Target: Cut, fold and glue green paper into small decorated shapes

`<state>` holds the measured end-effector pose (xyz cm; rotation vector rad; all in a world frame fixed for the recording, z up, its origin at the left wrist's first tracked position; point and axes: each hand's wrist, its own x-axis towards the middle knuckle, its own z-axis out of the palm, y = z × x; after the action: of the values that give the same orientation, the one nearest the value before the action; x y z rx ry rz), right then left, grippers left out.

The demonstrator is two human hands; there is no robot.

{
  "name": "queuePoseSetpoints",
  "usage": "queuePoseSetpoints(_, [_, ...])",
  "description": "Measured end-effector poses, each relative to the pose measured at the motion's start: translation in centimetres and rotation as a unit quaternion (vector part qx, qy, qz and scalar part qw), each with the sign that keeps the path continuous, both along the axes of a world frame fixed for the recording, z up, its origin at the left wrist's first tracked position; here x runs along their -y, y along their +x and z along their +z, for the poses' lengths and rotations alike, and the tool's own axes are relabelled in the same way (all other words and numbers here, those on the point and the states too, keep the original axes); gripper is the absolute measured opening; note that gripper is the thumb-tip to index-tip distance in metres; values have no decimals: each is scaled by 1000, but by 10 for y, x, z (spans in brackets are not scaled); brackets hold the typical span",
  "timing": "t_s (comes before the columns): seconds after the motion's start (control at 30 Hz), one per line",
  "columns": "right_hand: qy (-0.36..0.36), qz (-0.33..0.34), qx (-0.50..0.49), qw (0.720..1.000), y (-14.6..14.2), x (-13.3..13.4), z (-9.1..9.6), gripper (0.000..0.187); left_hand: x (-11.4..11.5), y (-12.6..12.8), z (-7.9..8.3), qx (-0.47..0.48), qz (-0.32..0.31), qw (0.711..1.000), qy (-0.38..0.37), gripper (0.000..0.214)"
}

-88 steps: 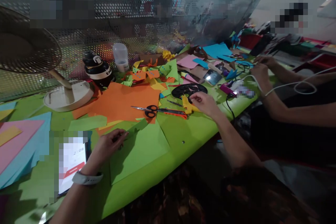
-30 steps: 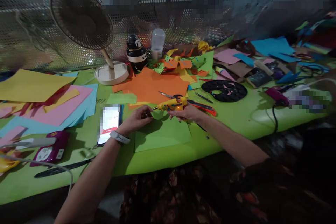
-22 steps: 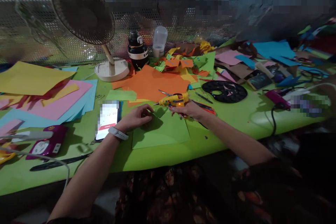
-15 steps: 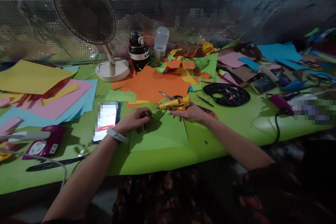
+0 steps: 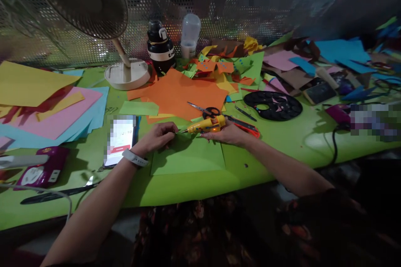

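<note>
My right hand (image 5: 232, 134) is wrapped round a yellow hot glue gun (image 5: 205, 124), its nozzle pointing left. Just off the nozzle tip is my left hand (image 5: 161, 135), fingers curled and pinched together; whatever is between them is too small and dark to make out. A white band circles the left wrist. Under both hands lies a green paper sheet (image 5: 188, 162) on the green tabletop. Behind the glue gun rest black-handled scissors (image 5: 210, 112). A red and black cutter (image 5: 246, 127) lies partly hidden beyond my right hand.
A phone (image 5: 120, 139) lies left of my left arm. Orange paper (image 5: 184, 94) and scraps spread behind the hands. A fan (image 5: 127, 74), a black bottle (image 5: 161, 50) and a black palette (image 5: 272, 105) stand or lie around. Coloured sheets (image 5: 72, 112) pile at left.
The glue gun's nozzle and my left fingertips are closer together. My right hand keeps its hold on the glue gun. The camera view has shifted slightly, moving the background up and outward.
</note>
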<state>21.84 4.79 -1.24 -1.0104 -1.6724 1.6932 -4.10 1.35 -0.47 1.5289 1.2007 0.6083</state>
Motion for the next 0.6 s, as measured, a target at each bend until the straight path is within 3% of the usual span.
queuePoseSetpoints(0.2, [-42, -48, 9, 998, -2, 6, 7, 34, -1, -1, -3, 12, -11, 1000, -14, 7])
queuePoseSetpoints(0.6, [-38, -43, 25, 998, -1, 8, -3, 37, -7, -3, -2, 62, -19, 997, -46, 14])
